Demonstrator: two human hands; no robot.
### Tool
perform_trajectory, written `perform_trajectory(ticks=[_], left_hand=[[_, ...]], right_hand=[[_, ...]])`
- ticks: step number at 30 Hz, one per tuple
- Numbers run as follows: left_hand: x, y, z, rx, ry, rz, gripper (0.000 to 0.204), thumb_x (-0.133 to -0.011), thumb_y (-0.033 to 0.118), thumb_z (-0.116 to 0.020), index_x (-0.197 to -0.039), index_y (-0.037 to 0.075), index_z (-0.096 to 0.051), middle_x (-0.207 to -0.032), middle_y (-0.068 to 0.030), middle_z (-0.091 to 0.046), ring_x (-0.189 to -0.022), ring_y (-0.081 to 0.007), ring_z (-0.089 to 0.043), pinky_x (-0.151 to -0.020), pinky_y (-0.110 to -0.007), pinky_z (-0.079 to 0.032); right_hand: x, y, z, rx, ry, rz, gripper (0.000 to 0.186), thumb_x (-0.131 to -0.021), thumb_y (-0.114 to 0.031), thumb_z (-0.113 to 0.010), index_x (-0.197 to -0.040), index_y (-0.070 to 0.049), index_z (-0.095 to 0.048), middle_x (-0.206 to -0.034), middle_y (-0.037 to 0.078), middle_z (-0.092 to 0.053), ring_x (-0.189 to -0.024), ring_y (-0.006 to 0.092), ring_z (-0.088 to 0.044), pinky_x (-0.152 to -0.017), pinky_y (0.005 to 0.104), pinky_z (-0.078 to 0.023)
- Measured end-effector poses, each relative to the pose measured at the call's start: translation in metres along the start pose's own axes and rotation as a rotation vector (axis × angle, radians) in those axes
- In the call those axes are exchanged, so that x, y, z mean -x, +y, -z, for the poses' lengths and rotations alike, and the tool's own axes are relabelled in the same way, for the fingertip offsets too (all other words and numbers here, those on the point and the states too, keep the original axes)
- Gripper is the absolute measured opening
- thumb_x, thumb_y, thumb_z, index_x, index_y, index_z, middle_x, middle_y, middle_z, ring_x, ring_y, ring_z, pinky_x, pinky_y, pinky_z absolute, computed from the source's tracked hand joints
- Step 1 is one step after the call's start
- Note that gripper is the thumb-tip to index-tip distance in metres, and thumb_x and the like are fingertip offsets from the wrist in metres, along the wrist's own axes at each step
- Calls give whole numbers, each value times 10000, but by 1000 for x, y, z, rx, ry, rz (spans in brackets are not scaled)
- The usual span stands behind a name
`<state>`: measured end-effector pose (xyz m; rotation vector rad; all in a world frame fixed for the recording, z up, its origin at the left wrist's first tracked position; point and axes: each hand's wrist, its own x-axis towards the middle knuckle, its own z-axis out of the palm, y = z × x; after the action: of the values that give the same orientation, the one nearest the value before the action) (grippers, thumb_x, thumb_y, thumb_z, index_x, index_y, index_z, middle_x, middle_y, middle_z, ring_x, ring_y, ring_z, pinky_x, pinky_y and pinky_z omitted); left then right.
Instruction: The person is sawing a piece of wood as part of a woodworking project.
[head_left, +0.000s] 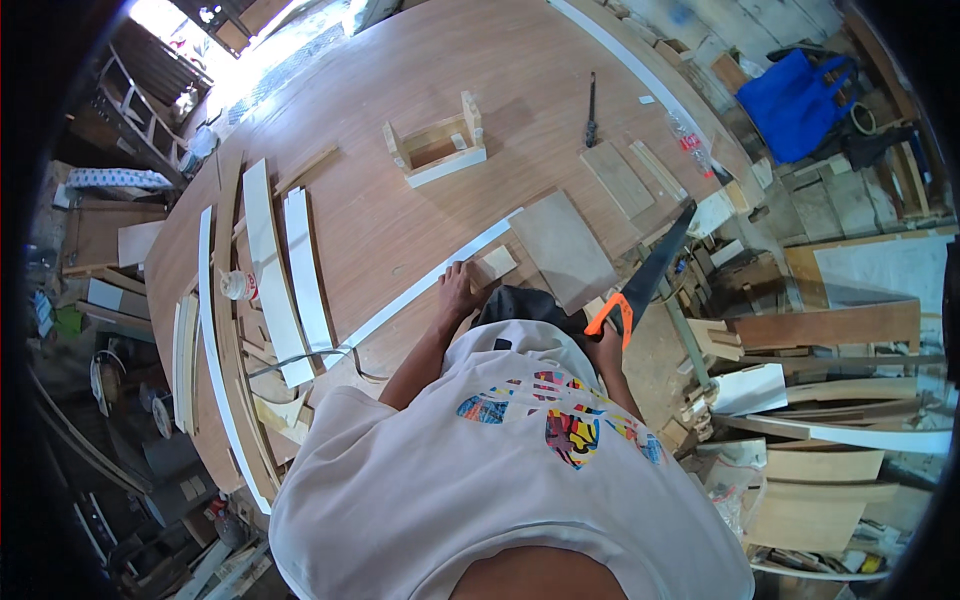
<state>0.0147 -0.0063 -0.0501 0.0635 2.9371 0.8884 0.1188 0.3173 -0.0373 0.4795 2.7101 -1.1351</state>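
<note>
My right hand [605,350] grips the orange handle of a hand saw [660,275], whose dark blade points up and right, past a thin square board [560,250]. My left hand [457,290] has its fingers curled at a long white-faced strip [400,305] beside a small pale wood block [496,264]; exactly what they hold is unclear. Both hands are at the near edge of the large wooden table [370,120]. A small wooden frame [420,150] with upright end pieces stands farther back.
White and bare boards [263,250] and a jar [238,285] lie left. Short planks [615,180], a dark tool [591,120] and a plastic bottle [688,145] lie back right. Timber offcuts [820,415] and a blue bag [785,105] are right; a ladder [135,105] stands back left.
</note>
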Motion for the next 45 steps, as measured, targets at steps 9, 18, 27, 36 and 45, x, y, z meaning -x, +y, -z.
perform_trajectory(ticks=[9, 18, 27, 36, 45], left_hand=[[-13, -4, 12, 339, -159, 177, 569, -741, 367, -738, -1153, 2, -593, -1018, -156, -597, -912, -279, -593, -806, -424, -468], [-54, -33, 14, 1402, -248, 413, 416, -912, 280, -430, -1169, -27, -543, -1080, -189, -664, -959, -289, -661, -885, -351, -499], [-80, -41, 23, 1182, -31, 515, 497, -858, 432, -637, -1088, -8, -627, -925, -108, -657, -794, -201, -643, -678, -318, -504], [-72, -4, 78, 863, -115, 407, 533, -863, 503, -634, -1082, 17, -659, -835, -83, -666, -691, -167, -634, -614, -303, -493], [-56, -6, 80, 1531, -352, 614, 461, -901, 389, -551, -1162, 9, -556, -979, -148, -664, -796, -238, -660, -719, -346, -544]], right_hand=[[-5, 2, -18, -91, -18, -7, 276, -783, -196, -643, -1001, -28, -621, -937, 235, -659, -940, 421, -620, -773, 458, -499], [-8, -1, -19, -59, -40, -57, 282, -792, -230, -656, -973, -16, -628, -936, 233, -662, -931, 411, -631, -762, 453, -501], [-4, -1, -17, -67, -35, -17, 307, -790, -241, -672, -995, -17, -628, -935, 228, -664, -925, 407, -635, -765, 442, -502], [-8, 9, -21, -79, -12, -1, 320, -727, -208, -773, -926, 6, -646, -860, 183, -667, -824, 312, -666, -729, 377, -499], [-14, 18, -25, -98, -55, 5, 342, -717, -226, -798, -919, 12, -656, -864, 147, -696, -799, 255, -678, -715, 358, -507]])
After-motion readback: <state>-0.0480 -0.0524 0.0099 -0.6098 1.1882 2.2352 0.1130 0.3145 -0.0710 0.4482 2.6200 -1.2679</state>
